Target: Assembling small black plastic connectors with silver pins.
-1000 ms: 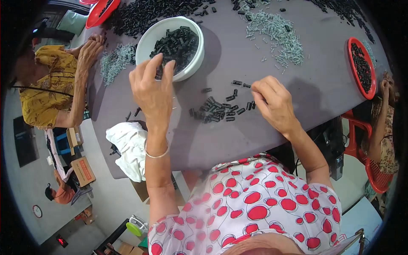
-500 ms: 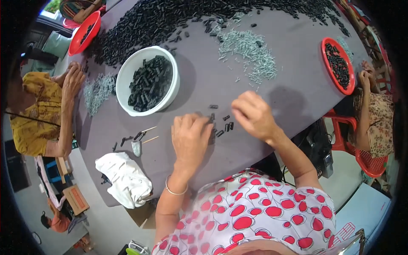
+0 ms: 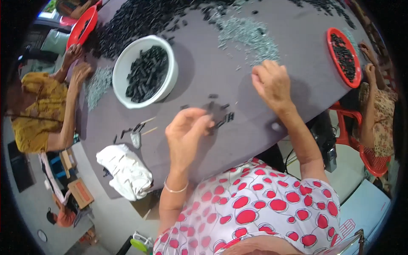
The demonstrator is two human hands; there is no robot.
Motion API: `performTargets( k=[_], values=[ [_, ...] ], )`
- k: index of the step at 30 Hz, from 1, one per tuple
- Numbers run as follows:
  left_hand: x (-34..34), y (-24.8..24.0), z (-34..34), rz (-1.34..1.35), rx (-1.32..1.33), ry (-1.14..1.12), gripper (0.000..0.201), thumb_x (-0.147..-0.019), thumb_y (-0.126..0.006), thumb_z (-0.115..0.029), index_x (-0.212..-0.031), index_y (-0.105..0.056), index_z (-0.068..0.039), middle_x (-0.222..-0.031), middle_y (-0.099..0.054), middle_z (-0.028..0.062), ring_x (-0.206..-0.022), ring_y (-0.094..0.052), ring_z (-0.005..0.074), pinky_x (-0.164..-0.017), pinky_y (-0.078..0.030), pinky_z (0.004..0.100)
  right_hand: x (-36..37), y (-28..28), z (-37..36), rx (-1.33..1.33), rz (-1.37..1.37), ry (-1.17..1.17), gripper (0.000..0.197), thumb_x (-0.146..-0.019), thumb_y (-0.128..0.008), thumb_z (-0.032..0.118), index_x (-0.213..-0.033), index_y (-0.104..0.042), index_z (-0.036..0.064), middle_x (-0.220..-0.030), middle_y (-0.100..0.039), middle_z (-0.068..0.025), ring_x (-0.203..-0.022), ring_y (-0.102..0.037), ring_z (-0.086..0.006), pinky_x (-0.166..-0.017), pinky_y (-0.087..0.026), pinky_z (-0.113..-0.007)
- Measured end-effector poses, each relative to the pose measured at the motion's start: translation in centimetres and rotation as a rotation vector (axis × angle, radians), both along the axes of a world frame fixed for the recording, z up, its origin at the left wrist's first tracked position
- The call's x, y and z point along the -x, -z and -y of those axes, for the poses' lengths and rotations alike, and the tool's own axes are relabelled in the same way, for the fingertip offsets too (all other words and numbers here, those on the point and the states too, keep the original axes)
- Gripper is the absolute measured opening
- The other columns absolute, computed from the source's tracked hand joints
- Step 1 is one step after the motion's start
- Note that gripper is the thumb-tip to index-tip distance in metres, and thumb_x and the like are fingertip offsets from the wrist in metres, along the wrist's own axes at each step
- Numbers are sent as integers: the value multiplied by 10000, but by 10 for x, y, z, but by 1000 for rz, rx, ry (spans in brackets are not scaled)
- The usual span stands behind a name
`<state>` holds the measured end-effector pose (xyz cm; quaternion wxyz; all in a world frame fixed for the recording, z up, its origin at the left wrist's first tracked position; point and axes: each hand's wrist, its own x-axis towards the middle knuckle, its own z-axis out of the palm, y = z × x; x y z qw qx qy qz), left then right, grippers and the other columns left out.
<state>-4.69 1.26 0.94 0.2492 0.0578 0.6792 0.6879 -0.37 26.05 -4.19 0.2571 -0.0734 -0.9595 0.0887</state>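
Observation:
My left hand (image 3: 185, 129) is above the table near its front edge, thumb and fingertips brought together beside a small group of short black plastic pieces (image 3: 229, 117). A dark blur shows at its fingertips, and I cannot make out whether a piece is in the pinch. Farther right, my right hand (image 3: 273, 85) has its fingers curled closed at the near edge of a spread of tiny silvery pieces (image 3: 250, 36). Anything inside those fingers is hidden.
A white bowl (image 3: 122, 94) of black pieces stands left of centre. A large black heap (image 3: 136, 21) covers the far side. A white cloth (image 3: 123, 172) and two thin sticks (image 3: 149, 131) lie left. Co-workers sit at both sides near red trays (image 3: 358, 76).
My right hand has moved up and right to the silvery pieces. My left hand has turned and drawn its fingers into a pinch. The left co-worker's hands have moved apart.

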Motion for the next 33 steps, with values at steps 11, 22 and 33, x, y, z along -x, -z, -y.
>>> performTargets(
  k=[11,22,33],
  values=[
    [-28,12,4,257,-316,-58,170,-850,-638,24,-1019,-620,40,-938,-675,130,-826,-675,184,-671,-539,247,-29,-45,62,736,-68,-486,229,-694,-623,-97,-871,-567,38,-796,-587,-83,-675,-588,-226,-595,-474,-307],
    [-32,21,12,-455,188,131,223,-913,-593,-66,-1114,-621,27,-963,-645,51,-812,-581,86,-720,-463,203,-35,-25,60,762,-2,-374,170,-721,-606,-89,-848,-561,14,-805,-568,-76,-653,-575,-181,-593,-465,-289],
    [-20,10,7,-155,16,55,190,-883,-623,-54,-1062,-649,3,-955,-662,77,-775,-645,130,-604,-479,216,-33,-6,57,828,-81,-345,187,-722,-610,-126,-845,-561,6,-811,-574,-55,-649,-520,-126,-576,-435,-248]
  ],
)
